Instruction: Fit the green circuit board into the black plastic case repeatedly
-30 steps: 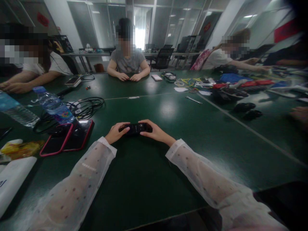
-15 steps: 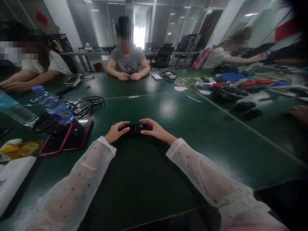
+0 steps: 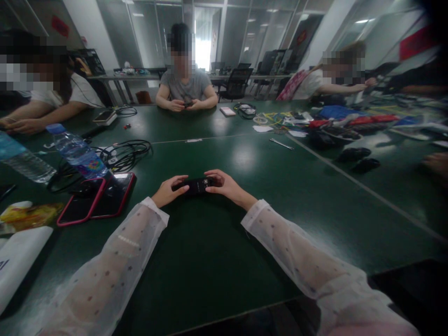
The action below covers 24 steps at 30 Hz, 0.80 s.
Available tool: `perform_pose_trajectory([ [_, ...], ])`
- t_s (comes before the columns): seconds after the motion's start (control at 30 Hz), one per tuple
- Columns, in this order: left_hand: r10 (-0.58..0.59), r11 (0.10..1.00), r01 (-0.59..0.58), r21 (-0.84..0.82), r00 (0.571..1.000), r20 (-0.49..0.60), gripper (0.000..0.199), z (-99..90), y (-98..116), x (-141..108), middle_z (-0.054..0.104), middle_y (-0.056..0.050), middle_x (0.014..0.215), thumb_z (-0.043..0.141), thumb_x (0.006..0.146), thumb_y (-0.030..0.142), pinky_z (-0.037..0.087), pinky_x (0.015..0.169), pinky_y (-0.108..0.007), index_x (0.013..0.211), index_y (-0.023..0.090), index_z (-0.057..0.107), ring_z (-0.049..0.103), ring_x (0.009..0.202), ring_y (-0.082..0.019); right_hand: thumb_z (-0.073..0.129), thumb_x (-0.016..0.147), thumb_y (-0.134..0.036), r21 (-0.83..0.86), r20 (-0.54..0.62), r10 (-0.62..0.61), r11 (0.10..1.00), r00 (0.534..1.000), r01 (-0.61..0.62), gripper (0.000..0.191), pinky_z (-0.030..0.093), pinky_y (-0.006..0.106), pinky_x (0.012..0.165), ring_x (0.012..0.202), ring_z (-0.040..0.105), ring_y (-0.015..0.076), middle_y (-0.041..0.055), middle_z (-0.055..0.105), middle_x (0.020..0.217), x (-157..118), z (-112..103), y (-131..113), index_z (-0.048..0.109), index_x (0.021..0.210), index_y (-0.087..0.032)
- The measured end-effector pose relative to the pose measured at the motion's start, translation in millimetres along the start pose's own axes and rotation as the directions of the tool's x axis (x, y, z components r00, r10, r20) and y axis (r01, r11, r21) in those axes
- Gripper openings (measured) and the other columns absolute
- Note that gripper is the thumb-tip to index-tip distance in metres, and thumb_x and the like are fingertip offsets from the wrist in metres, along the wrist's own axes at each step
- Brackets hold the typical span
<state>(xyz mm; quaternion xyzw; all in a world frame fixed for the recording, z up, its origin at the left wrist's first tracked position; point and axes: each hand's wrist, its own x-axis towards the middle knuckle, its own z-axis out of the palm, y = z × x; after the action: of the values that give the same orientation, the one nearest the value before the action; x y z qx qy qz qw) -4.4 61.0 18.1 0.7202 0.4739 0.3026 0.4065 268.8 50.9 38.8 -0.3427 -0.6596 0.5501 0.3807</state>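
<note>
A small black device with tiny light markings on its face is held sideways just over the green table. My left hand grips its left end, thumb in front and fingers behind. On its right end, my right hand has the same kind of grip, the thumb near a small white mark. Both forearms are in sheer white dotted sleeves. Fingertips behind the device are partly hidden.
Left of me are two red-edged phones, a water bottle, black cables and a white box. A person sits opposite. Tangled cables and cloths lie at the right; a metal tool lies nearer.
The black device has tilted slightly, its right end a little higher. The person opposite has raised their hands and now holds a small dark object.
</note>
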Motion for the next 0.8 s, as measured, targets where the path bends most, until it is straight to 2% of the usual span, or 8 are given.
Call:
perform_pose_trajectory([
  [0.33,-0.072,0.986,0.072,-0.153,0.997,0.004,0.060,1.1,-3.2,2.6,0.059,-0.012,0.133,0.067,0.080,0.052,0.041,0.105,-0.052,0.131,0.022,0.055,0.054,0.125,-0.030,0.079,0.072,-0.030,-0.009,-0.016,-0.001,1.000,1.000,0.001,0.050,0.042,0.048,0.105,0.112,0.059,0.0208,0.0048,0.060,0.118,0.7,0.8,1.2,0.057,0.117,-0.025],
  [0.53,-0.080,0.983,0.072,-0.167,0.996,-0.041,0.058,2.8,-2.4,3.7,0.058,-0.014,0.134,0.065,0.080,0.053,0.041,0.105,-0.049,0.127,0.019,0.057,0.053,0.126,-0.030,0.076,0.075,-0.031,-0.054,-0.005,-0.004,0.999,1.000,0.003,0.046,0.044,0.048,0.105,0.114,0.058,0.0210,0.0051,0.059,0.120,-0.3,4.4,-0.2,0.056,0.116,-0.024],
  [0.67,-0.112,0.977,0.101,-0.187,0.993,-0.049,0.061,3.7,-0.9,5.0,0.063,-0.014,0.127,0.063,0.081,0.056,0.045,0.101,-0.050,0.128,0.018,0.055,0.059,0.118,-0.030,0.072,0.080,-0.035,-0.168,-0.039,-0.038,0.985,0.999,0.031,0.043,0.044,0.049,0.104,0.115,0.057,0.0220,0.0062,0.057,0.123,-1.2,6.8,0.4,0.056,0.118,-0.025],
  [0.8,-0.103,0.976,0.078,-0.204,0.988,-0.113,0.062,5.3,4.2,5.4,0.064,-0.015,0.125,0.063,0.080,0.057,0.045,0.102,-0.049,0.126,0.016,0.057,0.059,0.118,-0.030,0.070,0.082,-0.036,-0.319,-0.081,-0.132,0.942,0.988,0.099,0.041,0.043,0.049,0.105,0.119,0.053,0.0230,0.0059,0.054,0.124,-0.4,8.7,4.1,0.056,0.119,-0.027],
])
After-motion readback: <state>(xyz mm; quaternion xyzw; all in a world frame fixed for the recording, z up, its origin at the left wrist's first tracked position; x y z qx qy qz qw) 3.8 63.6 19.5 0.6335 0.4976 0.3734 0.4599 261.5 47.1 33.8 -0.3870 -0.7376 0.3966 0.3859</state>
